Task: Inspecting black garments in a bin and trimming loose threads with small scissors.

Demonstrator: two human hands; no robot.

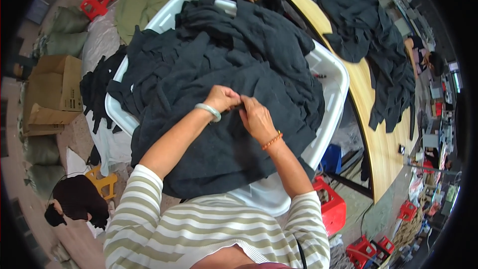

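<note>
Striped sleeves (149,204) nearest, forearms reaching up into a white tub (333,77) heaped with dark garments (219,65). Left hand (222,98), pale bangle at wrist, pinched shut on a fold of the top dark cloth (214,144) at mid-heap. Right hand (256,118), orange band at wrist, fingers clamped on the same fold, touching the left. Farther right, wooden bench (373,114) with more dark cloth draped over its edge.

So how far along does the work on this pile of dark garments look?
Done: hard to judge; dark garments lie spread on the wooden table. In hand: left hand and right hand pinch one spot on the black garment atop the heap. Left: the white bin remains heaped full.
</note>
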